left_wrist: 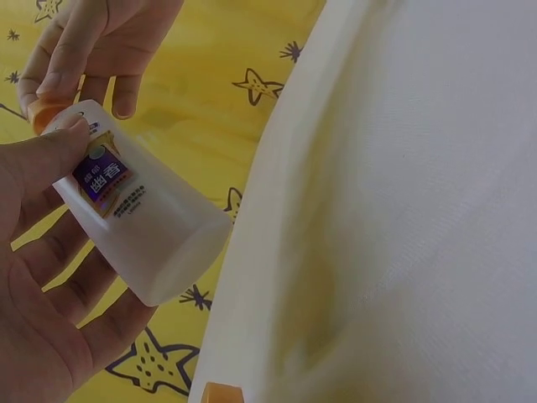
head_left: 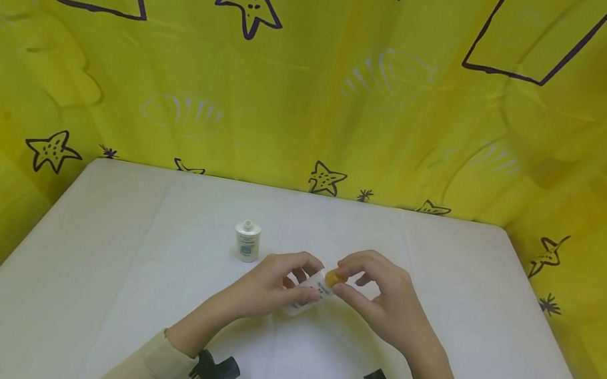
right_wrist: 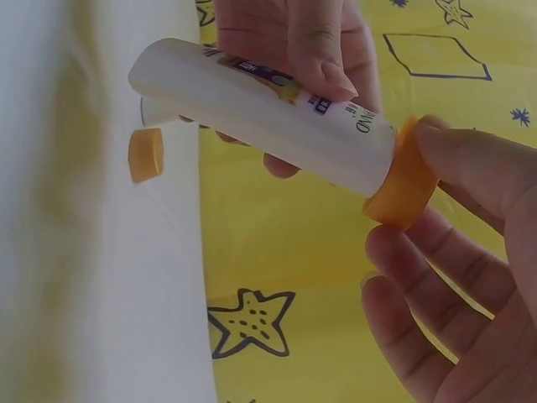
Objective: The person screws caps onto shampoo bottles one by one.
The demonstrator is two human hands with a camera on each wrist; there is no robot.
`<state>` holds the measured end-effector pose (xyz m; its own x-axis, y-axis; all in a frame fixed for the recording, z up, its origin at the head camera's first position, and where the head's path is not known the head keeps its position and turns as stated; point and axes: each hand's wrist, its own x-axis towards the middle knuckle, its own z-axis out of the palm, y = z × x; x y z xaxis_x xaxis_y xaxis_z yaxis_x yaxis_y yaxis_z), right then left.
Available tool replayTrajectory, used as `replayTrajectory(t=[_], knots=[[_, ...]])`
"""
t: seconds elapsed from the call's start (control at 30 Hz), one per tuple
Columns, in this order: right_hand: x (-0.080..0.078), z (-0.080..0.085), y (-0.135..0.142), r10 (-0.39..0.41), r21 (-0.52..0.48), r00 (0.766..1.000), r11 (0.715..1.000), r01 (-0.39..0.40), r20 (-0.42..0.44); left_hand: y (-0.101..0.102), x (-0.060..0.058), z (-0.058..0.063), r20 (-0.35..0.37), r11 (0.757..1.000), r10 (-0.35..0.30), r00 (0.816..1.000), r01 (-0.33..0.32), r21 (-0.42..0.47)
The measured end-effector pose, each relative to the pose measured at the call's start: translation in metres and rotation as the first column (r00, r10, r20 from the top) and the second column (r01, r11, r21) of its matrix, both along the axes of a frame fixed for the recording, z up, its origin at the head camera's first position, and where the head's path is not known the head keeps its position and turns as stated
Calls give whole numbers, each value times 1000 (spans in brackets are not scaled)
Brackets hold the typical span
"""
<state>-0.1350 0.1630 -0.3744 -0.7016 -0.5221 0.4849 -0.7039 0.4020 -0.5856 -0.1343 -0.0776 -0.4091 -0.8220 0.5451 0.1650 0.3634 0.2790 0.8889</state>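
Note:
My left hand [head_left: 270, 282] grips a white bottle [left_wrist: 168, 227] round its body, thumb across the front near the purple label. The bottle is tilted, its orange cap [right_wrist: 405, 178] end towards my right hand. With thumb and fingers my right hand [head_left: 385, 297] pinches that cap, which sits at the bottle's neck end. A second white bottle [head_left: 247, 242] stands upright on the table beyond my left hand, its small pale neck bare. Another orange cap [right_wrist: 146, 155] lies on the table in the right wrist view; the head view does not show it.
A white cloth covers the table [head_left: 168, 301]. Behind and beside it hangs a yellow curtain [head_left: 296, 93] with dark starfish drawings. Black curved bands [head_left: 215, 370] are worn at both wrists, by the beige sleeves [head_left: 150, 369].

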Motion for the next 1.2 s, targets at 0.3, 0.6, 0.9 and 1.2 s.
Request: replayTrajectory(t=[0.3,0.6,0.9,1.2], knots=[[0,2,1,27,-8,1000,1000,-27,5,-1,-1,1,-4,1000,8,1000,-8,-5],[2,2,-1,30,-33,999,999,-29,13,-2,-1,2,-21,1000,18,1000,-18,-4],[2,3,1,61,-20,998,998,-60,17,-3,-1,3,-5,999,31,1000,-31,-11],[0,5,3,82,22,997,996,-82,-6,-5,-3,2,-12,1000,-22,1000,22,3]])
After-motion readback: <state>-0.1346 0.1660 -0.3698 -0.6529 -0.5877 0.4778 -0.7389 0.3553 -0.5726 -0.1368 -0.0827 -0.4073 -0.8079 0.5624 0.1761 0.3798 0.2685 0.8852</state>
